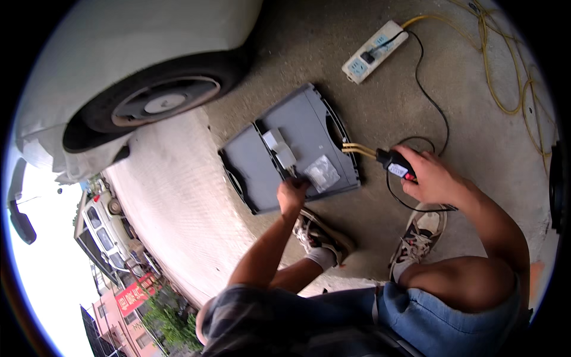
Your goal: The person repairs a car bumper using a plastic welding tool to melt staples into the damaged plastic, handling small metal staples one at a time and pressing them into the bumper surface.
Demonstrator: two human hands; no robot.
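Note:
My right hand [429,175] is wrapped round the black handle of a corded hot stapler [392,165], whose two brass-coloured prongs point left over the edge of an open grey plastic case [241,157]. My left hand [292,195] is at the near side of the case, fingers closed together at something small and dark; what they grip is too hidden to name. Beside those fingers lies a clear plastic bag [322,173]. Small white boxes [279,147] rest near the hinge of the case.
A white power strip [375,52] with a black plug in it lies on the concrete beyond the case. Yellow cable [502,107] loops at the far right. A black cord [429,98] runs to the tool. A car wheel [160,102] stands at the upper left. My shoes [318,233] are close to the case.

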